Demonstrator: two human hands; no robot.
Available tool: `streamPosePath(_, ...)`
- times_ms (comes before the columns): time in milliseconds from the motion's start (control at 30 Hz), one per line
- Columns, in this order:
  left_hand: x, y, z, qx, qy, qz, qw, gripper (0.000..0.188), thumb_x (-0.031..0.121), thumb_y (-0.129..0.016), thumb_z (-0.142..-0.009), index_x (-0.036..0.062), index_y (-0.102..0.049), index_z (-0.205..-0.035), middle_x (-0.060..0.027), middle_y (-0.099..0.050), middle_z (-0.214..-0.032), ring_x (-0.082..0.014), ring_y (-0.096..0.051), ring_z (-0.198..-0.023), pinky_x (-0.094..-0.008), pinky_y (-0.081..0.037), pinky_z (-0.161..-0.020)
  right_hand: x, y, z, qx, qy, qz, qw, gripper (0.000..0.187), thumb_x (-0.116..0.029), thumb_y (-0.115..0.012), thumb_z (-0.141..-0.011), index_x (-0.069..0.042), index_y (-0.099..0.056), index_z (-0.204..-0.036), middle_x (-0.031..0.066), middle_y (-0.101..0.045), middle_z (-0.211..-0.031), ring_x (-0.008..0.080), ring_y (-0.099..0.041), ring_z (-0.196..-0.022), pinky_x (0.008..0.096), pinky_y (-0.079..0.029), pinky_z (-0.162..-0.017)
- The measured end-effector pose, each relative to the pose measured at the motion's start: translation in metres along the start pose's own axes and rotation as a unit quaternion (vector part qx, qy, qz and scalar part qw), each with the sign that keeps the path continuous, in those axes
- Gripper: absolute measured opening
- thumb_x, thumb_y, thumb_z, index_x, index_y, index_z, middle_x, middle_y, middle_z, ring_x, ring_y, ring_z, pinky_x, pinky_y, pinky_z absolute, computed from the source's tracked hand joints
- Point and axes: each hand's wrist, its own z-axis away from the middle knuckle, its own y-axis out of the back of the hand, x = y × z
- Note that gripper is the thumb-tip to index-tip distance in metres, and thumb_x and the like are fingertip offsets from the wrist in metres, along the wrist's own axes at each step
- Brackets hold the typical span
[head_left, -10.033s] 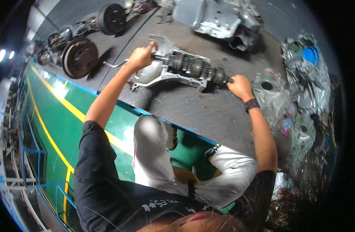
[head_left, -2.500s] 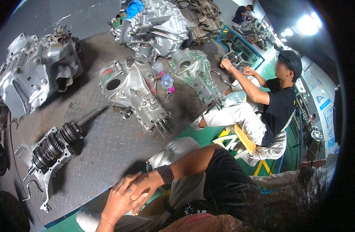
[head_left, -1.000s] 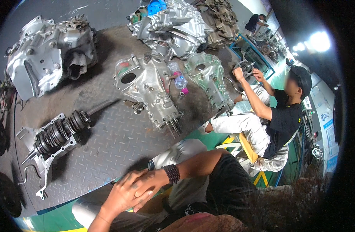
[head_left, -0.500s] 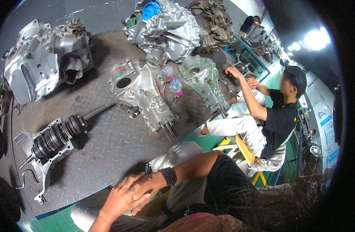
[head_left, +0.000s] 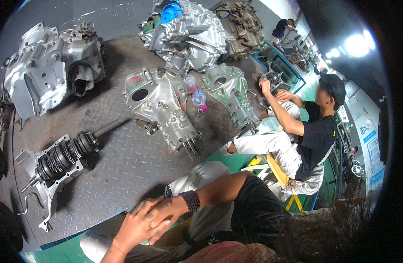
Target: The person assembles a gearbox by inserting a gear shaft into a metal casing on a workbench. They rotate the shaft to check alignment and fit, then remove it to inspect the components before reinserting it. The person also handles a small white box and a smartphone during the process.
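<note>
In front of the bench edge, my left hand (head_left: 135,222) and my right hand (head_left: 168,211) are clasped, one laid over the other with fingers closed together. No tool or part shows in either; the inner palms are hidden. A dark beaded bracelet circles my right wrist. On the bench to the left, a gear shaft assembly (head_left: 61,160) lies in an open half of a metal housing (head_left: 57,193). Farther back, nearer the middle, stands a grey gearbox housing (head_left: 166,109) with splined shafts at its near end. Neither hand touches these parts.
The steel bench (head_left: 118,188) has a raised tread pattern. A large transmission (head_left: 52,70) stands back left, another silver one (head_left: 188,39) at the back. A bottle (head_left: 196,94) lies beside a greenish housing (head_left: 230,94). To the right a co-worker (head_left: 317,116) sits handling a part.
My clasped hands stay in place. The co-worker's hands have shifted slightly on the part at the right.
</note>
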Motion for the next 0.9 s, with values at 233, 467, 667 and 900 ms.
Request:
streamPosePath(233,0.001,0.000,0.002,0.004,-0.004,-0.013,1.000,0.046,0.037,-0.074,-0.095,0.0126,-0.068,-0.133,-0.0097,-0.062,-0.134,-0.0331,-0.068,-0.111,-0.0432,-0.059,-0.094,0.013,-0.011,-0.005,0.021,0.038,0.020,0.999,0.045,-0.036,-0.067,-0.104,-0.004,-0.068,-0.135,0.0152,-0.070,-0.134,0.0272,-0.066,-0.124,0.0401,-0.053,-0.105)
streamPosePath(467,-0.001,0.001,0.004,0.017,-0.024,-0.009,1.000,0.045,0.037,-0.075,-0.095,0.0118,-0.068,-0.132,-0.0108,-0.063,-0.136,-0.0335,-0.068,-0.112,-0.0434,-0.059,-0.094,0.002,-0.004,-0.002,0.033,0.042,0.047,0.997,0.042,-0.033,-0.066,-0.104,-0.003,-0.068,-0.133,0.0161,-0.072,-0.126,0.0290,-0.067,-0.118,0.0404,-0.054,-0.102)
streamPosePath(667,0.001,-0.002,0.002,0.010,-0.027,-0.007,1.000,0.049,0.039,-0.075,-0.095,0.0135,-0.066,-0.136,-0.0094,-0.061,-0.138,-0.0323,-0.068,-0.113,-0.0434,-0.059,-0.095,0.010,-0.006,-0.009,0.081,0.184,0.053,0.978,0.046,-0.037,-0.062,-0.107,-0.003,-0.064,-0.139,0.0176,-0.069,-0.133,0.0309,-0.066,-0.119,0.0407,-0.052,-0.102)
streamPosePath(900,0.003,-0.003,0.001,0.007,-0.027,-0.005,1.000,0.052,0.041,-0.075,-0.094,0.0107,-0.066,-0.136,-0.0102,-0.062,-0.137,-0.0328,-0.067,-0.115,-0.0425,-0.059,-0.096,-0.013,0.007,-0.006,0.000,0.093,0.008,0.996,0.042,-0.035,-0.062,-0.108,-0.003,-0.067,-0.134,0.0179,-0.072,-0.127,0.0311,-0.067,-0.114,0.0430,-0.053,-0.100)
